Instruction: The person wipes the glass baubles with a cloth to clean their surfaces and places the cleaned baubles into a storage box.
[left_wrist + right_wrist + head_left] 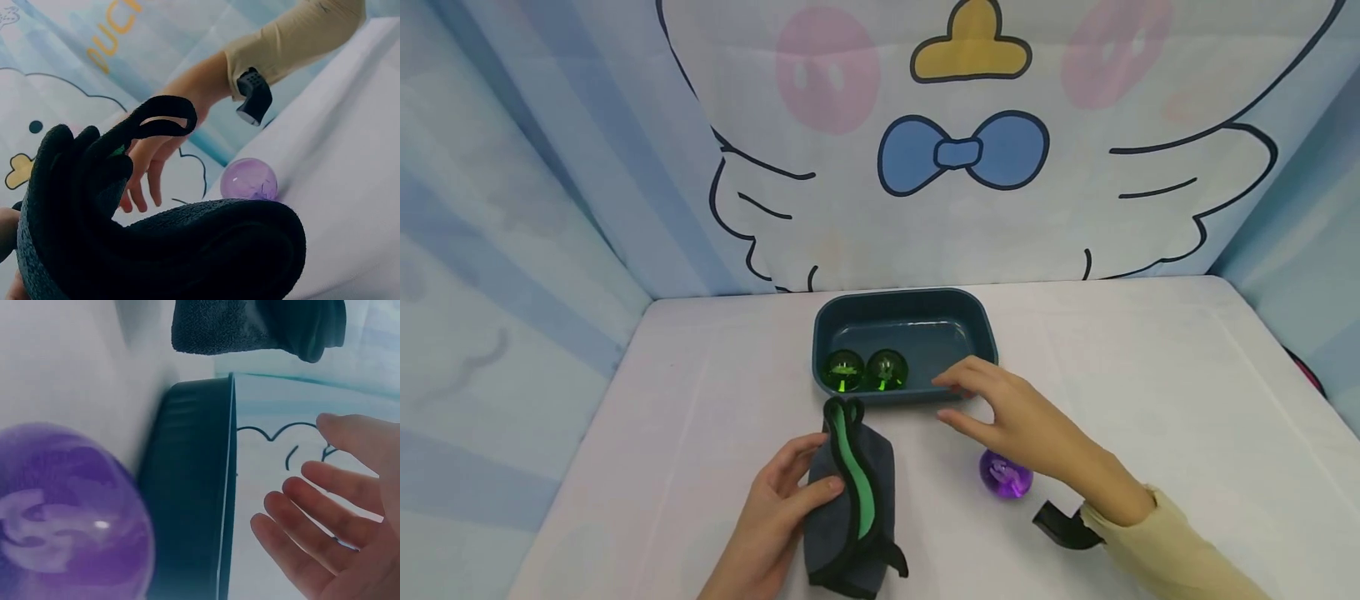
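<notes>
My left hand [777,504] grips a dark grey fabric pouch [881,475] with black trim and a green lining, thumb on its near face. The pouch stands upright before the tray, its opening partly spread; a black loop [164,107] sticks out in the left wrist view. My right hand [1011,417] hovers over the tray's front right corner, fingers spread and holding nothing. Below that hand, a clear purple ball [1006,479] sits on the table. Inside the dark teal tray [928,333], two clear green balls [844,372] lie side by side at the front left.
The white table [1150,375] is bounded by a printed curtain [850,225] at the back and curtains at both sides. A black camera mount [1066,527] juts from the right sleeve, close to the purple ball.
</notes>
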